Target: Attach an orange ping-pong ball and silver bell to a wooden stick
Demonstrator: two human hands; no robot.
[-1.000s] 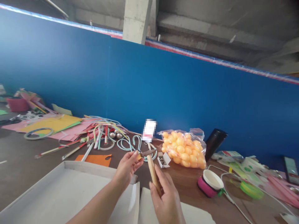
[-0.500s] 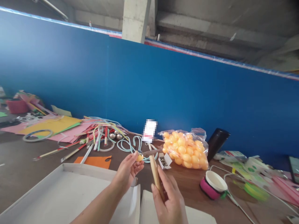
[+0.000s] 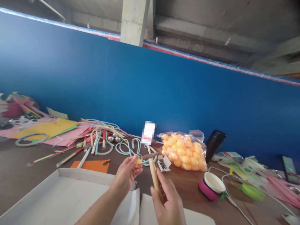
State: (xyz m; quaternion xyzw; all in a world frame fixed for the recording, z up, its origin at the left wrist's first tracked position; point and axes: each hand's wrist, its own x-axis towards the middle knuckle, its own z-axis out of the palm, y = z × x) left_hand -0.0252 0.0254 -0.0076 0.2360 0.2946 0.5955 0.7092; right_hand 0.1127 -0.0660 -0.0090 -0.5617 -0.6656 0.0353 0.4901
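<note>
My left hand [image 3: 127, 173] pinches a small yellow-orange piece with a shiny silver round part [image 3: 139, 158] between thumb and fingertips; its exact kind is unclear. My right hand [image 3: 167, 197] is wrapped round the pale wooden handle of a hammer [image 3: 154, 175]. Its dark metal head lies crosswise at the top, tapering to the right, its left end close beside the silver part. Whether the two touch I cannot tell. A small white open box [image 3: 164, 164] with metallic bits stands just beyond my right hand. Both hands are over the near edge of the brown table.
A clear bag of orange balls [image 3: 185, 151] lies behind the box, by a black cylinder [image 3: 215, 145]. A white and magenta cup [image 3: 212, 187] stands right. Pale blue tubing [image 3: 126, 147], coloured paper [image 3: 51, 128] and silver balls [image 3: 114, 137] lie left, beyond a white tray [image 3: 63, 187].
The view has turned slightly to the right, so the table things sit a little further left. Both hands keep their grips and nearly the same positions.
</note>
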